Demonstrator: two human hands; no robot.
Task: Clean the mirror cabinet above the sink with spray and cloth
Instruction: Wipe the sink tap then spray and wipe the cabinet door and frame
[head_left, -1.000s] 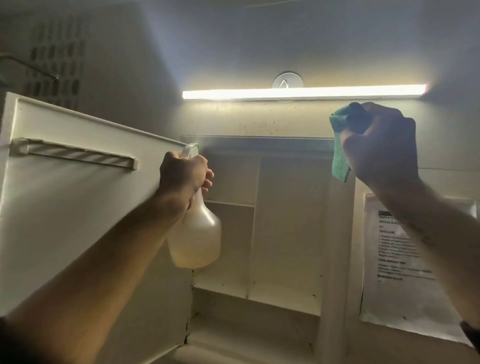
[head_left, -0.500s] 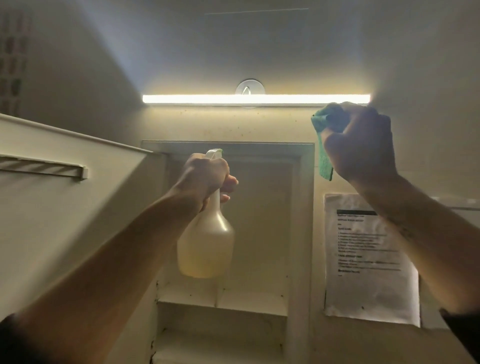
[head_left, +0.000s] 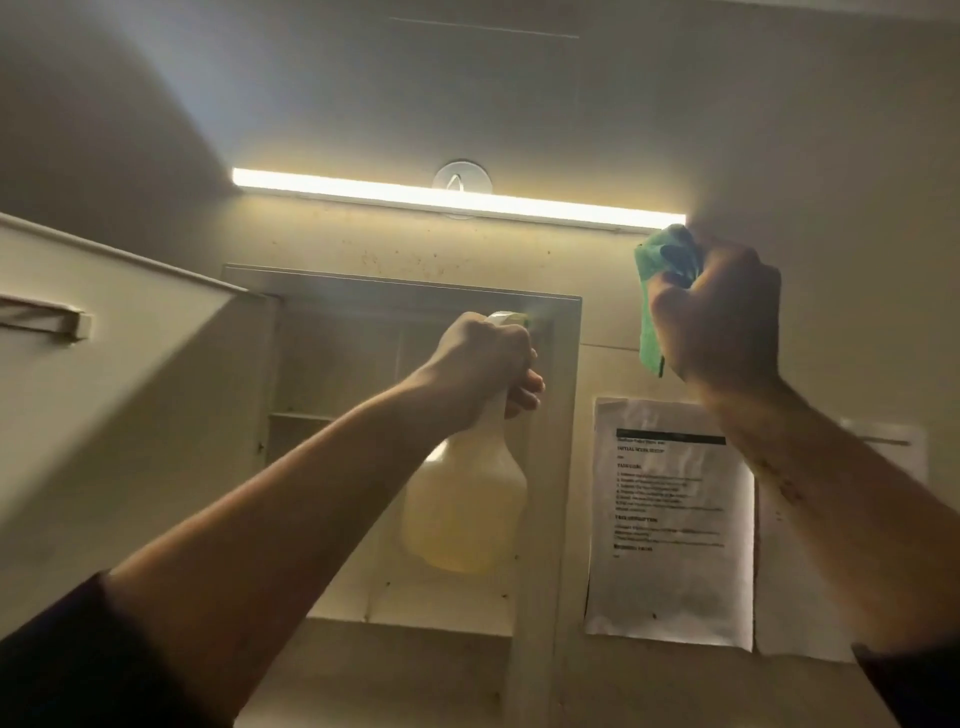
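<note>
Cabinet (head_left: 545, 467) on the wall is open, door (head_left: 104, 389) swung out to the left and filling the left side of the view, a bar handle (head_left: 47, 317) on it. Interior shows shelves (head_left: 301, 417) and a vertical divider, dirt specks on the lower edges. LED light bar (head_left: 457, 200) is lit on the wall above the cabinet, a round fitting (head_left: 461, 179) behind its middle. Printed sheet (head_left: 670, 525) in a plastic sleeve hangs on the wall right of the cabinet; text too blurred to read. Second paler sheet partly behind the right arm. Left arm raised in front of the cabinet opening, left hand (head_left: 483, 358) wrapped round the neck of the spray bottle (head_left: 465, 509), fingers at the trigger; bottle translucent, yellowish liquid inside, nozzle up near the cabinet's top right inner corner. Right hand (head_left: 722, 317) is raised right of the cabinet, clenched round a green cloth (head_left: 657, 291), cloth bunched at the top just under the right end of the light bar, one flap hanging down beside the hand. Cannot tell whether the cloth touches the wall.
</note>
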